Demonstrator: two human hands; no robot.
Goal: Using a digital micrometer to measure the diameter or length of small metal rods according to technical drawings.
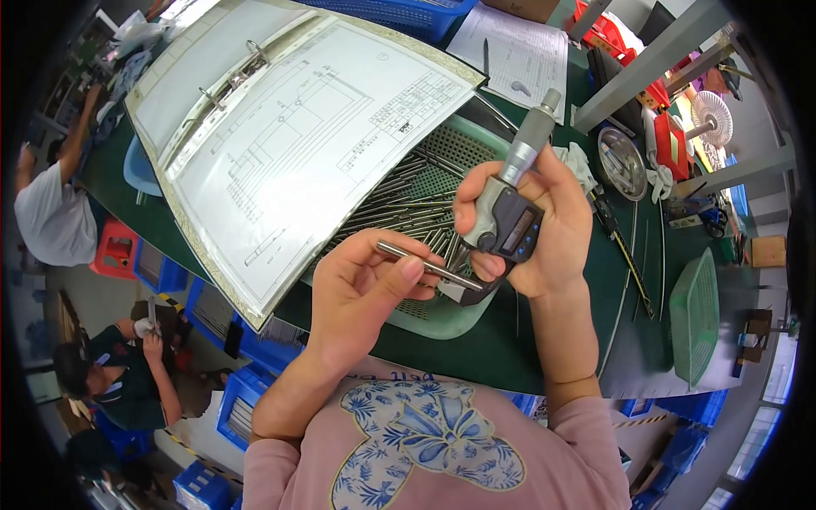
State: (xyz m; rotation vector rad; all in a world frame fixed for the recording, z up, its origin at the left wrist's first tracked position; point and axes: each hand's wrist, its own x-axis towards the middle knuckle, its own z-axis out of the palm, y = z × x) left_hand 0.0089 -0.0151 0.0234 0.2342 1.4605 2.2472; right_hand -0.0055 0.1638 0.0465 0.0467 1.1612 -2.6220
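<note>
Between the thumb and fingers of my left hand (361, 293) is a slim metal rod (433, 269), tilted down to the right. Its far end lies at the jaws of a digital micrometer (515, 223); whether the jaws touch it I cannot tell. My right hand (557, 225) is wrapped round the micrometer, with the thimble pointing up and away. Beneath both hands, a green plastic basket (446, 323) holds many similar metal rods (399, 212). An open ring binder (297, 127) with a technical drawing rests over the basket's left part.
A printed sheet (518, 51) with a pen lies behind the basket. To the right are a round metal dish (622, 161), a caliper-like tool (625, 246), a green tray (695, 314) and a grey post (654, 64). Other people sit at the left, near blue crates (246, 399).
</note>
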